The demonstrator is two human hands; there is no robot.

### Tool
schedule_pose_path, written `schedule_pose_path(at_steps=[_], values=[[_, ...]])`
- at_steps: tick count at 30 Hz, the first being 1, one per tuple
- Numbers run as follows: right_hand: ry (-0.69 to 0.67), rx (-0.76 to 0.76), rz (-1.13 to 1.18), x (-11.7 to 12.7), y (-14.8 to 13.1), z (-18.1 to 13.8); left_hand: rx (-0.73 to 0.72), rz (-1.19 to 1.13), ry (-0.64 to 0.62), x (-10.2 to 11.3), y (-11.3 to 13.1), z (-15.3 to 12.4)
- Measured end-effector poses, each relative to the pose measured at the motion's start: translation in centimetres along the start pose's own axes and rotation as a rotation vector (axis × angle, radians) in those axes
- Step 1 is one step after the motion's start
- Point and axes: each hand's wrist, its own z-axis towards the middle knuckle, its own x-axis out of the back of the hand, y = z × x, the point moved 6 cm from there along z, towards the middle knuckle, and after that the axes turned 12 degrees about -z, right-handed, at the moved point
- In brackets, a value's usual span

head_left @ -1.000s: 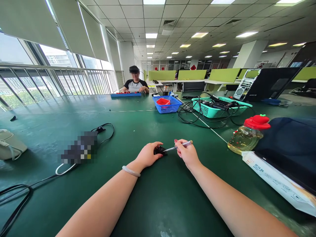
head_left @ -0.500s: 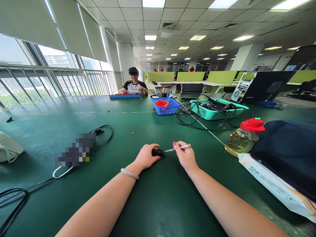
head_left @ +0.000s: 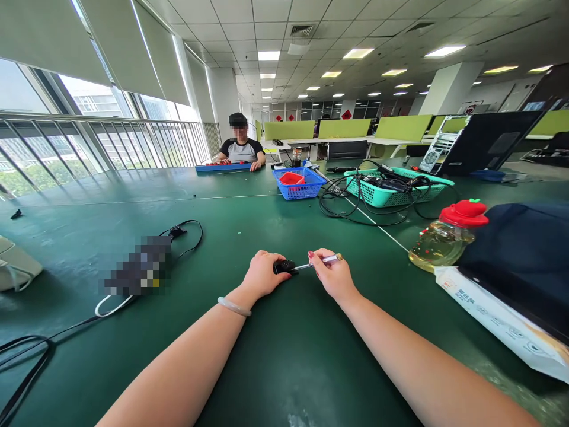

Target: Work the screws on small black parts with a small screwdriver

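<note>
A small black part [head_left: 284, 266] lies on the green table [head_left: 249, 367], straight ahead. My left hand [head_left: 264, 273] is closed around its left side, thumb in front and fingers behind. What kind of part it is I cannot make out. My right hand [head_left: 332, 276] pinches the clear handle of a screwdriver [head_left: 326, 260], which lies almost level. Its thin metal shaft points left, and the tip meets the right side of the black part. A pale bangle circles my left wrist.
Right of my arm are a red-lidded bottle [head_left: 444, 240], a white packet [head_left: 493, 320] and a dark bag [head_left: 524, 261]. Further back stand a blue basket [head_left: 300, 191] and a green basket [head_left: 386, 197] with cables. A blurred dark object [head_left: 140, 267] lies left. Across the table sits a person [head_left: 242, 148].
The view has tilted down slightly. My left fingers have shifted a little on the black part, and the screwdriver stays at its right side. The person opposite has lowered a hand to the table.
</note>
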Motion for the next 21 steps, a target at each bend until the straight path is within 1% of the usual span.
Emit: schedule_pose_path(at_steps=[8,15,21], values=[[0.031,0.091,-0.063,0.4,-1.5,-0.6,0.045,0.003,-0.022,0.1,0.4,-0.2],[0.053,0.201,-0.114,0.4,-2.2,-0.7,0.035,0.016,-0.016,0.1,0.4,-0.1],[0.063,0.362,-0.186,0.1,-3.5,-1.4,0.044,-0.023,-0.028,0.1,0.1,-0.2]])
